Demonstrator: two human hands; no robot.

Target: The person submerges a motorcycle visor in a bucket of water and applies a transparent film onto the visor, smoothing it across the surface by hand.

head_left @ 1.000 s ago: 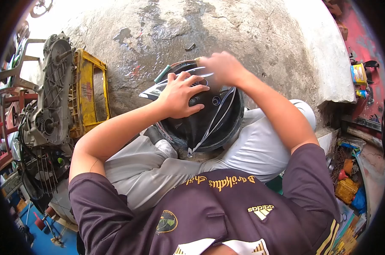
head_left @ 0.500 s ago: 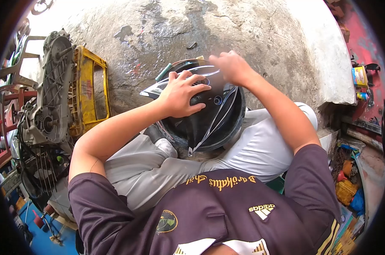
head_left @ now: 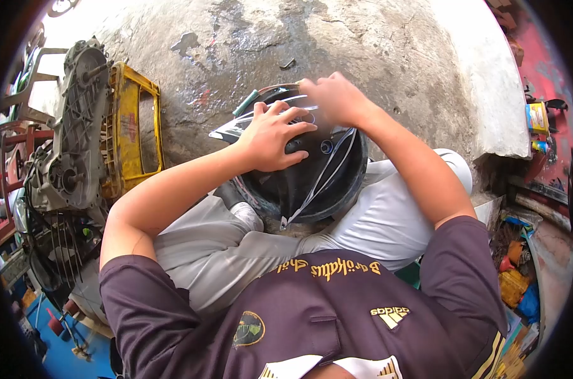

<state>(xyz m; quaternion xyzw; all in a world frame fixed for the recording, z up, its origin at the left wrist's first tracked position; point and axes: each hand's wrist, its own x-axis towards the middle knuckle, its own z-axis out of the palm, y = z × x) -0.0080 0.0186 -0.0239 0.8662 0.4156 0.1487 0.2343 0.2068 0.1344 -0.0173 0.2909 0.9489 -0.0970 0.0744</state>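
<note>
- Your left hand (head_left: 272, 142) lies palm down with its fingers spread wide on the black panel (head_left: 308, 167), pressing on it rather than gripping it.
- Your right hand (head_left: 337, 101) is blurred, at the far right part of the panel, with its fingers bent; you cannot tell from this view whether it holds anything.
- The panel, marked with thin white stripes, sits at the mouth of the round black tub (head_left: 355, 183) in front of you. One pointed end reaches past the left rim, and another points toward you at the near rim. How deep the rest sits is hard to tell.
- A green tube-like grip (head_left: 246, 103) is at the far left rim of the tub, just beyond your left fingers.
- The tub stands on the concrete floor (head_left: 400, 82) between your legs, which are bent in grey trousers (head_left: 394, 218).
- The floor is wet and dark on the far side of the tub, where a small dark piece (head_left: 288, 64) lies.
- To the left you have a yellow crate (head_left: 128, 114) standing on its side, with a grey metal casing (head_left: 81, 114) just left of it.
- Well to the right, there is a small yellow tin (head_left: 536, 118) beside a red surface (head_left: 557, 151).
</note>
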